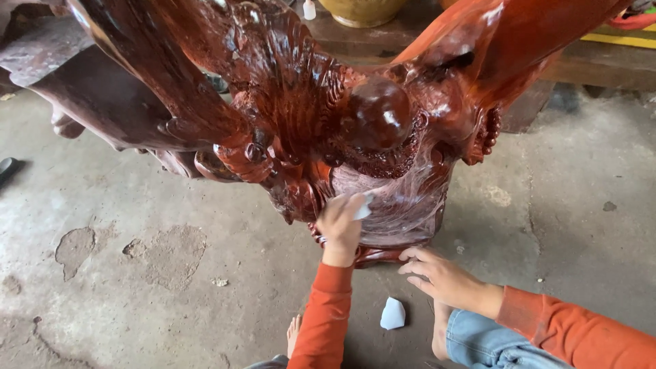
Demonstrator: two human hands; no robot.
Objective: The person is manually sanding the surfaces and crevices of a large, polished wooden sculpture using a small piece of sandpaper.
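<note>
two hands | left hand (339, 225) grips white pad (364, 207) on carving (383, 123) | right hand (441, 277) splayed, empty

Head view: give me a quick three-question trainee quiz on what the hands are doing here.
1. True or false: the left hand presses a small white piece against the carved red wooden sculpture.
2. Where does the right hand rest? A) on the sculpture's top B) by the sculpture's base, fingers spread C) on the spare white piece
3. What lies on the concrete floor between the person's bare feet?

Key: 1 true. 2 B. 3 a spare white piece.
</note>
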